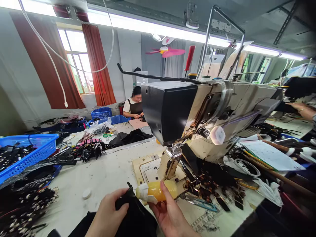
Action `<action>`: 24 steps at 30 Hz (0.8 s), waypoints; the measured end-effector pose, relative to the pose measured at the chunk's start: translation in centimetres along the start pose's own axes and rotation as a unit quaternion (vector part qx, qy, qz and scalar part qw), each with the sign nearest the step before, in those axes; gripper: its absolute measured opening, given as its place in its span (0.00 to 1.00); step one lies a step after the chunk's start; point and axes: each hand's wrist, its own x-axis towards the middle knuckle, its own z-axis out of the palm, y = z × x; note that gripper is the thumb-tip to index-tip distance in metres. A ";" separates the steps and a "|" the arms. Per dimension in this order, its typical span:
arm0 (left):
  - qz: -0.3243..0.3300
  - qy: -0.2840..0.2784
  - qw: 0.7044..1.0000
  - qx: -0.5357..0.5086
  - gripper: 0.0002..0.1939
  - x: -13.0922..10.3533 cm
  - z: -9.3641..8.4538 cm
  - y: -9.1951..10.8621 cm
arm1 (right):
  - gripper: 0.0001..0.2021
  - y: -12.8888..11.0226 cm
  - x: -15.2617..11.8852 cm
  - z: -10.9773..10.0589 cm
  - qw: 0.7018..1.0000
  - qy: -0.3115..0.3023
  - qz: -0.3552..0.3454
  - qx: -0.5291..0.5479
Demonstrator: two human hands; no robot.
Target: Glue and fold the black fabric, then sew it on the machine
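My right hand is wrapped around a small bottle of yellow liquid, tilted on its side with its neck toward the left. Pinched in my left hand is a piece of black fabric, which drapes down below both hands. The bottle's neck comes up close to the fabric's top edge; whether they touch I cannot tell. On the table to the left lies a round white cap. Just beyond the bottle stands the post of a sewing machine.
Blue-handled snips and small dark pieces lie to the right. A blue basket and a heap of black-and-white strips are at left. A notebook sits far right. Across the table a co-worker sits handling something.
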 end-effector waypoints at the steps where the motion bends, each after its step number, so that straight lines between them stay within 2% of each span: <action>1: 0.003 0.006 1.000 0.014 0.27 -0.1 0.1 -0.1 | 0.19 0.0 -0.1 0.0 1.000 0.005 0.008 0.001; 5: 0.050 0.024 0.996 0.068 0.23 -0.5 0.4 -1.0 | 0.26 -0.1 0.0 -0.6 0.997 0.032 0.044 -0.059; 8: 0.096 0.031 0.991 0.087 0.19 -0.8 0.4 -1.4 | 0.29 0.0 0.1 -1.2 0.995 0.023 0.049 -0.086; 16: 0.163 0.047 0.979 0.113 0.16 -1.6 0.4 -0.2 | 0.25 -0.1 -1.0 -1.9 0.997 -0.006 0.058 -0.044; 19: 0.149 0.050 0.979 0.129 0.16 -1.9 0.3 0.1 | 0.24 -0.3 -1.6 -2.1 0.997 -0.009 0.076 -0.027; 24: 0.079 0.046 0.986 0.138 0.17 -1.6 0.1 0.4 | 0.19 -0.3 -2.1 -2.9 0.994 -0.004 0.108 -0.018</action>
